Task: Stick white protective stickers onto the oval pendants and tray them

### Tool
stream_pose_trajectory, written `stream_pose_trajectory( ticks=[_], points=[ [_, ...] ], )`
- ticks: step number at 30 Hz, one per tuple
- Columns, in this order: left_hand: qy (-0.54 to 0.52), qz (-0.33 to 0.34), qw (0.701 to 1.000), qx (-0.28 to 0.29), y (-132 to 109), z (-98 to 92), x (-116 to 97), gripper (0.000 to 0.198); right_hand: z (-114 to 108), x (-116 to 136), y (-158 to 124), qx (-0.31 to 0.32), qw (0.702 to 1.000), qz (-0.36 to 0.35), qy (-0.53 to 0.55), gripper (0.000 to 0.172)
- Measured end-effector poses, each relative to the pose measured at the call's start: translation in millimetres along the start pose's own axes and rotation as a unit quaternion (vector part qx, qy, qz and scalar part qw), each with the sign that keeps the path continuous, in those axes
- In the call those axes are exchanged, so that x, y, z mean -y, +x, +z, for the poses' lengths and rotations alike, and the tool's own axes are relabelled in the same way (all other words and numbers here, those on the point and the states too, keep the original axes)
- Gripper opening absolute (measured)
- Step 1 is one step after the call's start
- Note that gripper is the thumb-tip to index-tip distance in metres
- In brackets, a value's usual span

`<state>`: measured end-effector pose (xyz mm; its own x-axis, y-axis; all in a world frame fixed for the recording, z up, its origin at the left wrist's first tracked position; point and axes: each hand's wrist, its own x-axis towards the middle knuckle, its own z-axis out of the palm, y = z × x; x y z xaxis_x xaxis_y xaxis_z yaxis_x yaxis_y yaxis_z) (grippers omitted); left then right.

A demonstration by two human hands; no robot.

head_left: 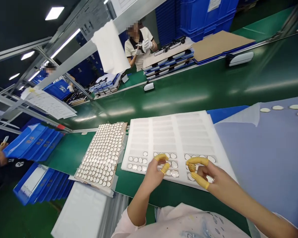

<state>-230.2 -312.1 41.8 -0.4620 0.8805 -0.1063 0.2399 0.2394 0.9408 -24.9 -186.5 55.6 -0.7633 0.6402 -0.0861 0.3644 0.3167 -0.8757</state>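
My left hand hovers over the middle of a white foam sheet, its yellow-capped thumb and forefinger curved and apart. Below those fingers lie shiny, dark-rimmed oval pieces in rows. To the right, my right hand is curled above the right-hand group, with yellow finger cots on several fingers. A shiny bit shows beneath its bent fingers; whether it is gripped or lies on the sheet is unclear. More oval pieces sit in the sheet's left column.
Left of the sheet, a board carries many white rounded pieces. A blue-grey mat with several loose ovals lies right. Blue bins stand far left. Across the green bench, a person in white gloves works beside stacked trays.
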Motion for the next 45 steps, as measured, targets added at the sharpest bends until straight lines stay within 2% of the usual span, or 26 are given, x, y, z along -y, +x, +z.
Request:
stream_pose_trajectory(
  ticks=[1,4,7,9,13,17,25,32,35,38,41,43,45],
  points=[
    [0.102,-0.012,0.993,-0.048,3.2,-14.4,8.2,0.037,7.5,4.0,13.6,0.02,0.999,-0.014,-0.046,0.029],
    [0.333,-0.065,0.929,-0.149,14.0,-56.6,29.2,0.04,37.2,18.6,54.4,0.072,0.988,-0.045,-0.133,0.03],
    [0.403,-0.097,0.892,-0.182,24.6,-87.5,43.7,0.036,72.7,33.1,92.7,0.103,0.977,-0.085,-0.169,0.028],
    [0.435,-0.107,0.874,-0.19,30.2,-98.9,50.2,0.031,97.2,41.6,115.2,0.124,0.966,-0.117,-0.196,0.027],
    [0.48,-0.114,0.849,-0.189,36.9,-106.1,59.0,0.025,138.6,53.3,148.7,0.161,0.942,-0.149,-0.254,0.03],
    [0.503,-0.128,0.838,-0.17,39.3,-109.7,66.1,0.022,159.2,54.6,165.2,0.181,0.923,-0.163,-0.296,0.031],
    [0.506,-0.132,0.841,-0.138,36.8,-115.2,73.5,0.028,160.1,43.8,162.8,0.193,0.899,-0.206,-0.334,0.031],
    [0.496,-0.122,0.85,-0.133,27.7,-107.5,75.9,0.051,159.7,43.4,155.2,0.188,0.896,-0.228,-0.33,0.031],
    [0.484,-0.111,0.855,-0.146,27.5,-105.5,75.0,0.051,150.9,48.6,149.3,0.18,0.904,-0.234,-0.31,0.03],
    [0.462,-0.09,0.866,-0.17,30.0,-102.8,69.7,0.052,121.9,55.9,137.3,0.168,0.913,-0.245,-0.28,0.028],
    [0.422,-0.038,0.888,-0.179,36.6,-96.0,60.4,0.05,64.0,55.4,117.1,0.14,0.927,-0.246,-0.245,0.027],
    [0.389,0.007,0.907,-0.164,45.5,-85.8,52.8,0.043,11.8,45.1,98.3,0.106,0.942,-0.226,-0.225,0.026],
    [0.347,0.06,0.927,-0.13,58.0,-67.7,42.3,0.036,-45.2,24.5,75.7,0.056,0.959,-0.178,-0.212,0.023]
  ],
)
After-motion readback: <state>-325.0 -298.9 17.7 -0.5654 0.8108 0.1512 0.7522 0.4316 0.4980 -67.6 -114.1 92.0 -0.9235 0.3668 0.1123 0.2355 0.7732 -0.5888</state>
